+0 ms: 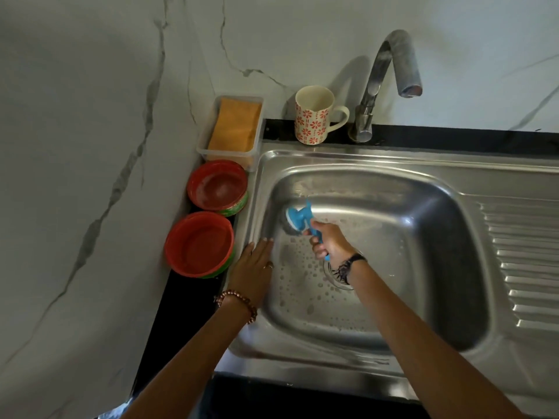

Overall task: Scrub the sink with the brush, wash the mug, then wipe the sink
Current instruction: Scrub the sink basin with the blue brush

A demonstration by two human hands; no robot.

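The steel sink (423,225) has soap bubbles over its floor around the drain. My right hand (328,241) grips the handle of a blue brush (298,219), whose head presses against the basin's left wall. My left hand (252,269) rests flat, fingers straight, on the sink's left rim. A white mug (313,116) with red flowers stands upright on the black ledge behind the sink, left of the tap.
A curved steel tap (390,71) rises behind the sink. Two red bowls (199,243) (217,186) sit on the counter left of the basin. Behind them is a clear box (257,131) holding an orange cloth (236,125). A ribbed drainboard (523,261) lies to the right.
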